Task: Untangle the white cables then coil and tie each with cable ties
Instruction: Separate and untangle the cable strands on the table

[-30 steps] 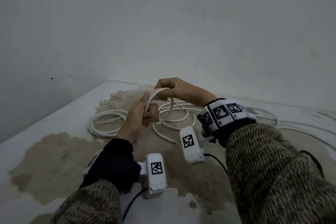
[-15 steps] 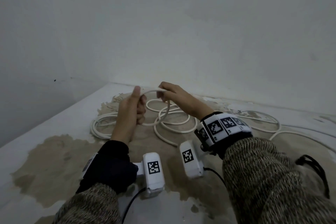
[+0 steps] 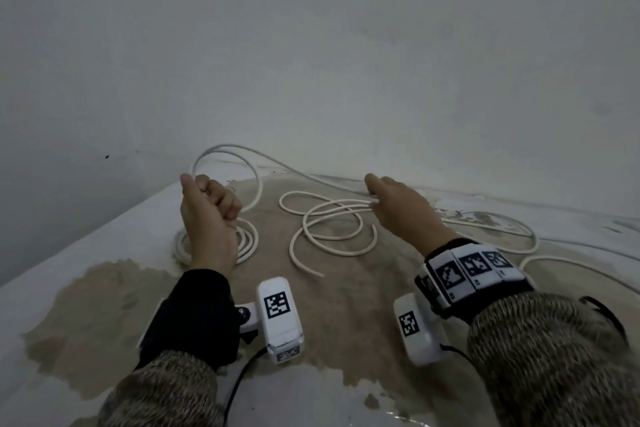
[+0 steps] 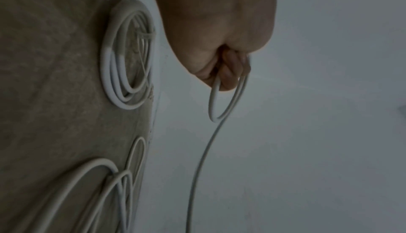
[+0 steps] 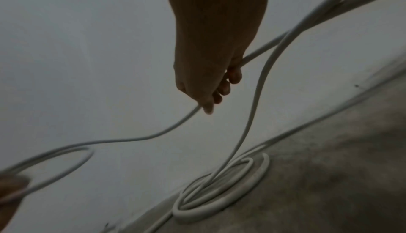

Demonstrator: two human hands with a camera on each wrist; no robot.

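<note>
My left hand is raised and closed in a fist round a loop of white cable; the left wrist view shows the loop hanging from the curled fingers. From there the cable runs right to my right hand, which grips it between thumb and fingers. A coiled white cable lies on the surface under my left hand. Loose white cable loops lie between the hands. No cable ties are in view.
The surface is white with a large tan worn patch. More white cable trails off to the right along the wall. White walls meet at a corner behind the surface. A black cord hangs from the left wrist camera.
My hands have moved apart, left hand to the left and right hand to the right. The cable between them is now drawn out, with a loop standing up at the left hand.
</note>
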